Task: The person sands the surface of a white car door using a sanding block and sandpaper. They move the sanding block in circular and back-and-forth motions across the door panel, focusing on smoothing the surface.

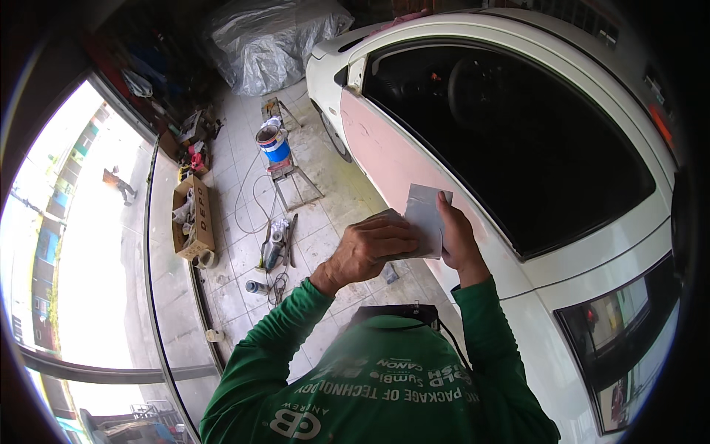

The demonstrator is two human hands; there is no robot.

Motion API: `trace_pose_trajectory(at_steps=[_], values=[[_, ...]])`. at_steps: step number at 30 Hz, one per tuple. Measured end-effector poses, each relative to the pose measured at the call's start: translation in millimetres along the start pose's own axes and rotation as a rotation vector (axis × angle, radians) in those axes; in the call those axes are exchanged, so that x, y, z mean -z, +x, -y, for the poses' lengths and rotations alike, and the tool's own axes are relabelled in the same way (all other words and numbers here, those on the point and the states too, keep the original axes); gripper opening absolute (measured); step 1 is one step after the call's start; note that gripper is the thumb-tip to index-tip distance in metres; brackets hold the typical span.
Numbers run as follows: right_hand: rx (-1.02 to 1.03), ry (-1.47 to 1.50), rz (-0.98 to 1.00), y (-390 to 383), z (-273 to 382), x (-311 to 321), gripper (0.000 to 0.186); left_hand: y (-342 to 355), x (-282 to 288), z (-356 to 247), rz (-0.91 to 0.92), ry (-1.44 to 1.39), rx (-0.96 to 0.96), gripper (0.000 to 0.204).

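A thin grey rectangular sheet (424,214) is held up between my hands, in front of the car's side. I cannot make out whether it is sandpaper or a stiff plate. My right hand (460,240) grips its right edge, thumb up along the face. From the left, my left hand (364,248) has its fingers bent over the sheet's left part, where another greyish edge shows under them. The palm side of the left hand is hidden. Just beyond is the white car's door (384,144), coated in a smooth pink layer below the dark window (510,140).
A blue can (274,145) stands on a narrow trestle (297,185). On the tiled floor lie a power tool (274,250) with a cord, a small can (257,287) and a cardboard box (201,214) of items. A silver cover (270,44) drapes something behind. Glass panels edge the left.
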State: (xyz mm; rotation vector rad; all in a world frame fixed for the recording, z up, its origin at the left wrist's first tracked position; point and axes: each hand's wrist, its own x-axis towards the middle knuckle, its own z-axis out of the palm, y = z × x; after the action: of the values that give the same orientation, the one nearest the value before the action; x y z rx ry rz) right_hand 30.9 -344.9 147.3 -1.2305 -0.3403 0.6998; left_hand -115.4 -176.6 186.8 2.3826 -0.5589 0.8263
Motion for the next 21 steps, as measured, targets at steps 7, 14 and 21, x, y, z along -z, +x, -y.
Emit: trace_pose_trajectory(at_steps=[7, 14, 21], values=[[-0.034, 0.574, -0.129, 6.5, -8.8, -15.7, 0.046, -21.4, 69.0, 36.0, 0.047, -0.085, -0.055, 0.032], [0.215, 0.675, -0.018, -2.3, -58.9, -100.3, 0.043, -26.5, 51.5, 46.4, -0.178, -0.317, -0.025, 0.047], [0.568, -0.374, -0.190, 25.1, -66.4, -36.7, 0.050, -58.7, 52.4, 138.4, -0.038, 0.175, 0.272, 0.052]])
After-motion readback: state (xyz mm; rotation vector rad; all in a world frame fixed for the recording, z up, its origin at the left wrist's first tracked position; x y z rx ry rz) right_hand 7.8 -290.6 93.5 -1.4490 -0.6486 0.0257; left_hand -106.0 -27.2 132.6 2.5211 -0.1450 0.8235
